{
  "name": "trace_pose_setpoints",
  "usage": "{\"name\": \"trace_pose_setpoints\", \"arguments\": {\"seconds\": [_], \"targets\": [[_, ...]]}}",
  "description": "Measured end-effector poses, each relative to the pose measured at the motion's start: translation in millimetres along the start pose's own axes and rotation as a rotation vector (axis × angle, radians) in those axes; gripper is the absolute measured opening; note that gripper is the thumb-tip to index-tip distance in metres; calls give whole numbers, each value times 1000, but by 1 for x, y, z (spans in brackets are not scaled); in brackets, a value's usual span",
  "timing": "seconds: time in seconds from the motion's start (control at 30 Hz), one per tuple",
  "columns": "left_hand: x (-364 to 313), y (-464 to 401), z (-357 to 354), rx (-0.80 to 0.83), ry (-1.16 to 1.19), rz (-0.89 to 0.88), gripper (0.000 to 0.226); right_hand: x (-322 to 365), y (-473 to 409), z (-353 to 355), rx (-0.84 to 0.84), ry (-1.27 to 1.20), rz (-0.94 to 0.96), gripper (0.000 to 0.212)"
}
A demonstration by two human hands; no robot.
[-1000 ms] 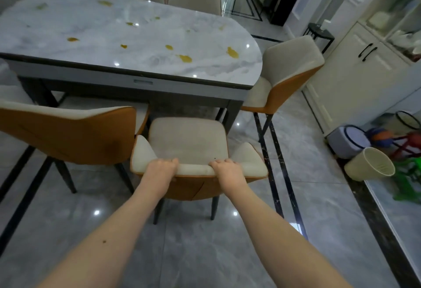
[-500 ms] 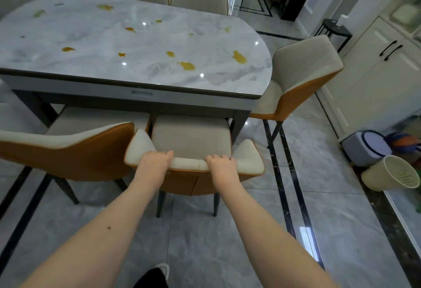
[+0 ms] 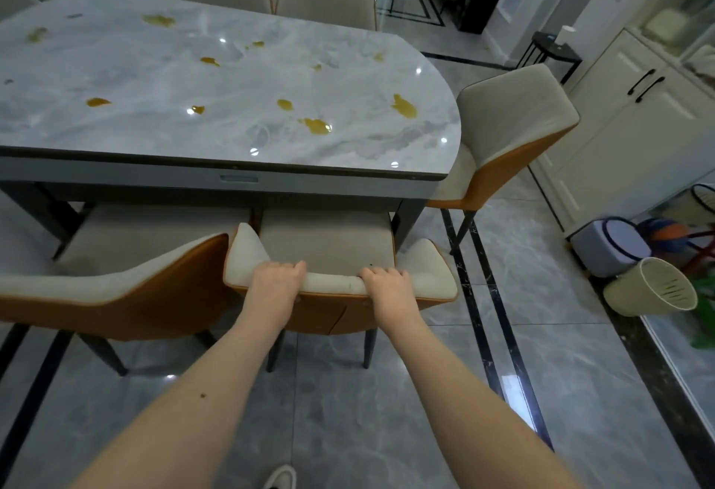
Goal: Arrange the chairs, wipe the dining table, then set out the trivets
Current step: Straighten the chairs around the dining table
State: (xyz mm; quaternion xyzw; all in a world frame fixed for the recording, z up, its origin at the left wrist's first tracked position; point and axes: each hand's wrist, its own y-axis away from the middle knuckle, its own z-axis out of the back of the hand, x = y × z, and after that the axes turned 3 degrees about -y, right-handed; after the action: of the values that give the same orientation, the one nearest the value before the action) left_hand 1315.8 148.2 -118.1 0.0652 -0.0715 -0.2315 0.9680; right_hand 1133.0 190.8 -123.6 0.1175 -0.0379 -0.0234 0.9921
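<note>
While the chair point(image 3: 327, 249) stands half under the bench point(image 3: 232, 102), its backrest top is grasped by both hands, left hand point(image 3: 276, 279) and right hand point(image 3: 387, 285), fingers curled over the rim. From each grip the seat lies straight ahead, toward the bench. Both hands are equally near, so an even forward push is probably needed; the stains are not yet wiped.

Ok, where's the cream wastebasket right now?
In the head view, the cream plastic wastebasket lies tipped on the floor at far right, beside a grey-blue bin, below the white cabinet.
</note>
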Motion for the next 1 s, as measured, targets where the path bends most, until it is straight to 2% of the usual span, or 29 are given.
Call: {"name": "trace_pose_setpoints", "arguments": {"seconds": [0.3,0.53,0.77,0.9,1.0], "targets": [[0,4,4,55,81,-2,36,10,12,6,-39,-26,-73,37],[-15,19,0,-61,40,132,43,6,44,1,-141,-59,-14,66],[-34,40,3,-95,-41,151,66,3,70,8,-148,-79,-10,74],[-47,56,4,-105,-67,164,82,-5,85,13,-143,-73,20,74],[-70,72,10,-107,-26,168,79,-18,103,14,-130,-40,38,63]]}}
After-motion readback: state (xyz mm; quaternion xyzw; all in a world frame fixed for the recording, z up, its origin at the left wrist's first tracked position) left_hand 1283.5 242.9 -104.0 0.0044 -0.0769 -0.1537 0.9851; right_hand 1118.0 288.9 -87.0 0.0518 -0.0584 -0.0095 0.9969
